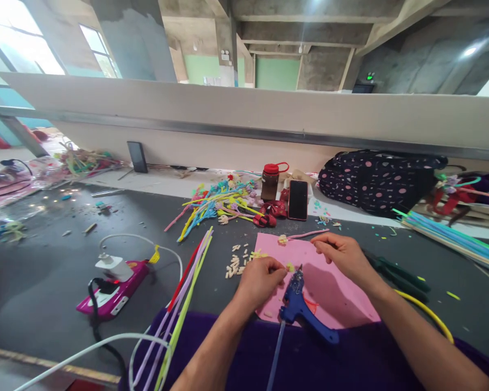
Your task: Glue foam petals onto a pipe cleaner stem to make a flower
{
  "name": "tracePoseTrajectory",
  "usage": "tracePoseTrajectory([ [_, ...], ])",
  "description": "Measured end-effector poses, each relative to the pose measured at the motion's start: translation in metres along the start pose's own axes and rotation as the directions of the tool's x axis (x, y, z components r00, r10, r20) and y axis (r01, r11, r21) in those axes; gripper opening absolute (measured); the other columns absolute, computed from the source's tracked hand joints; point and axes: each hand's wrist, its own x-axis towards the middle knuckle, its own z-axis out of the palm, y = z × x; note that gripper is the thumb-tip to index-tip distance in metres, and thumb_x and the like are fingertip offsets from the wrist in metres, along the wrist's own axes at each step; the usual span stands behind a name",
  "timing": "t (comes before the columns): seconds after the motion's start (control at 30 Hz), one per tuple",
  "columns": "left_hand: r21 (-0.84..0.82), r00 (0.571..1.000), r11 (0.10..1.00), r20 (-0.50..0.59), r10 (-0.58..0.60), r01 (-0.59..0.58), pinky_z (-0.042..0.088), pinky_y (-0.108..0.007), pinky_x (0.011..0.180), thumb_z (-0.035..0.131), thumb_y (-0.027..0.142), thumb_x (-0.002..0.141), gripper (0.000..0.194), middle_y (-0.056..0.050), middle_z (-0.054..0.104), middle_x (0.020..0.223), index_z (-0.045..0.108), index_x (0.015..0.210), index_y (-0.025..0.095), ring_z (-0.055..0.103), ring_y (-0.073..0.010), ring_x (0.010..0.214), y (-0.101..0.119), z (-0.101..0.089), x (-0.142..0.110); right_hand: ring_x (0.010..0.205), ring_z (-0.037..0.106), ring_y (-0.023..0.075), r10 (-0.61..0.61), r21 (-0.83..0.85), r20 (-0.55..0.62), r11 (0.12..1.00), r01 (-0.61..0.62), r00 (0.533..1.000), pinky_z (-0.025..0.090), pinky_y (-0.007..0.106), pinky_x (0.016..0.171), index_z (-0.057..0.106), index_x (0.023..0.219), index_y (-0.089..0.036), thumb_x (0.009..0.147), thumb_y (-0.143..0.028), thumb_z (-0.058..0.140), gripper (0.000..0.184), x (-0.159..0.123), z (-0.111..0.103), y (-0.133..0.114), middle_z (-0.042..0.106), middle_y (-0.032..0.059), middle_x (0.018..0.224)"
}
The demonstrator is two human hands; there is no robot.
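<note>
My left hand (259,278) is pinched shut on a small pale yellow piece (290,266), just left of the tip of a blue glue gun (296,304) that lies on a pink sheet (330,288). My right hand (342,254) hovers over the sheet's upper right, fingers curled together near the end of a pink stem (307,234) tipped with a small pale flower (283,239); whether the fingers grip the stem I cannot tell. Small cream petal bits (235,265) lie scattered left of the sheet.
A pile of coloured stems (215,206), a red-capped jar (270,182) and a phone (298,200) stand behind the sheet. A pink power strip (114,290) with white cables is at left, long stems (183,296) beside it. Green pliers (395,274) and a dotted bag (375,182) are at right.
</note>
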Motion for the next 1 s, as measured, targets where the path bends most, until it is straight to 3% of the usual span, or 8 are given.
tracePoseTrajectory([
  [0.07, 0.051, 1.0, 0.999, -0.004, 0.004, -0.004, 0.038, -0.021, 0.05, 0.05, 0.035, 0.071, 0.024, -0.001, 0.066, 0.061, 0.065, 0.07, 0.017, 0.055, -0.0113, 0.048, -0.003, 0.004, 0.001, 0.059, 0.056, 0.0117, -0.06, -0.273, 0.087, 0.958, 0.082, 0.994, 0.043, 0.022, 0.055, 0.064, 0.094, -0.018, 0.087, -0.031, 0.039, 0.03, 0.01, 0.003, 0.0, 0.063, 0.0022, 0.077],
  [0.13, 0.069, 1.0, 0.998, -0.002, -0.014, 0.014, 0.038, -0.021, 0.051, 0.049, 0.032, 0.07, 0.023, -0.002, 0.067, 0.063, 0.066, 0.071, 0.016, 0.056, -0.0116, 0.05, -0.005, 0.005, 0.002, 0.073, 0.06, 0.0141, -0.07, -0.502, 0.158, 0.853, 0.141, 0.985, 0.044, 0.023, 0.064, 0.063, 0.097, -0.02, 0.089, -0.028, 0.037, 0.029, 0.023, 0.009, -0.002, 0.064, 0.003, 0.087],
  [0.2, 0.081, 0.999, 0.996, 0.01, -0.031, 0.03, 0.038, -0.022, 0.051, 0.048, 0.031, 0.071, 0.023, -0.002, 0.067, 0.063, 0.066, 0.072, 0.016, 0.057, -0.0118, 0.05, -0.005, 0.004, 0.003, 0.084, 0.06, 0.0171, -0.046, -0.595, 0.163, 0.792, 0.136, 0.985, 0.043, 0.026, 0.07, 0.062, 0.1, -0.021, 0.089, -0.025, 0.038, 0.027, 0.035, 0.017, -0.003, 0.062, 0.005, 0.096],
  [0.3, 0.108, 0.998, 0.993, 0.032, -0.05, 0.047, 0.037, -0.022, 0.05, 0.047, 0.033, 0.073, 0.027, -0.001, 0.065, 0.057, 0.067, 0.074, 0.016, 0.055, -0.0119, 0.046, -0.005, 0.003, 0.004, 0.083, 0.061, 0.0185, 0.013, -0.697, 0.171, 0.708, 0.112, 0.985, 0.043, 0.027, 0.068, 0.055, 0.112, -0.022, 0.088, -0.02, 0.041, 0.028, 0.052, 0.032, -0.001, 0.056, 0.0091, 0.109],
  [0.43, 0.209, 1.0, 0.978, -0.02, -0.007, 0.011, 0.039, -0.024, 0.057, 0.049, 0.035, 0.074, 0.027, -0.002, 0.065, 0.056, 0.069, 0.074, 0.017, 0.058, -0.0148, 0.057, -0.005, 0.005, 0.003, 0.082, 0.062, 0.018, 0.071, -0.77, 0.222, 0.624, 0.13, 0.972, 0.042, 0.026, 0.063, 0.053, 0.114, -0.024, 0.089, -0.019, 0.039, 0.029, 0.065, 0.046, 0.009, 0.054, 0.0079, 0.107],
  [0.6, 0.335, 0.997, 0.942, -0.057, 0.049, -0.027, 0.039, -0.025, 0.061, 0.05, 0.034, 0.074, 0.025, -0.005, 0.069, 0.072, 0.07, 0.075, 0.02, 0.06, -0.017, 0.069, -0.004, 0.008, 0.001, 0.082, 0.062, 0.0193, 0.1, -0.808, 0.262, 0.567, 0.162, 0.96, 0.041, 0.026, 0.061, 0.059, 0.105, -0.022, 0.089, -0.02, 0.037, 0.027, 0.071, 0.056, 0.018, 0.057, 0.0075, 0.097],
  [0.77, 0.454, 0.998, 0.891, -0.064, 0.016, 0.015, 0.039, -0.027, 0.062, 0.05, 0.038, 0.075, 0.026, -0.006, 0.07, 0.078, 0.07, 0.078, 0.021, 0.061, -0.0193, 0.073, -0.008, 0.011, 0.002, 0.082, 0.062, 0.0187, 0.088, -0.815, 0.275, 0.55, 0.183, 0.957, 0.04, 0.026, 0.062, 0.062, 0.1, -0.022, 0.088, -0.016, 0.036, 0.029, 0.071, 0.057, 0.021, 0.058, 0.0067, 0.097],
  [1.0, 0.444, 0.999, 0.896, -0.033, 0.003, 0.012, 0.04, -0.028, 0.063, 0.048, 0.041, 0.077, 0.03, -0.008, 0.069, 0.076, 0.07, 0.081, 0.02, 0.061, -0.02, 0.073, -0.014, 0.017, 0.006, 0.083, 0.062, 0.0183, 0.059, -0.82, 0.25, 0.543, 0.179, 0.967, 0.04, 0.025, 0.061, 0.063, 0.095, -0.019, 0.088, -0.021, 0.038, 0.026, 0.067, 0.055, 0.023, 0.06, 0.0072, 0.096],
])
